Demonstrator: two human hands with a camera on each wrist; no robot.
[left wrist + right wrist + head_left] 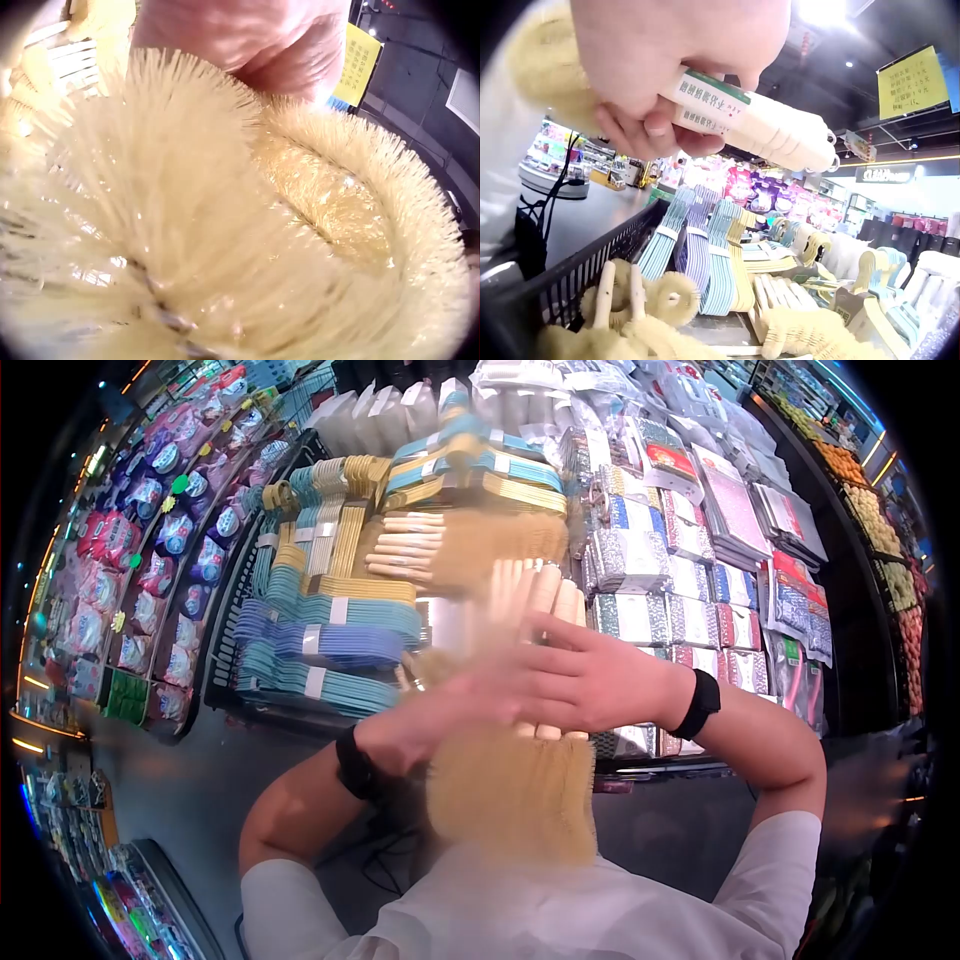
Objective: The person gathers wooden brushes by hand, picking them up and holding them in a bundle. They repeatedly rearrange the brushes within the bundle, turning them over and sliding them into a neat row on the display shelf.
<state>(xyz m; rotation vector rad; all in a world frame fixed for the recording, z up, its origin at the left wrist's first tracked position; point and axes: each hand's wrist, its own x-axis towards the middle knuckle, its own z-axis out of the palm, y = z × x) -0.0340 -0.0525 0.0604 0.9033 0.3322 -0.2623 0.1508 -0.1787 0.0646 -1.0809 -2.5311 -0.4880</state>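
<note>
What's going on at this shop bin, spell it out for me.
A person is handling a bunch of brushes with tan bristles and pale handles, held above the edge of a display. The right hand grips the handles; the left hand is beside them, too blurred to make out its fingers. In the black bin below lie more brushes and banded bundles of hangers.

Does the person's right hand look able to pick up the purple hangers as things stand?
Probably not without letting go first: the right hand is gripping brush handles, though the purple hangers themselves look uncovered.
</note>
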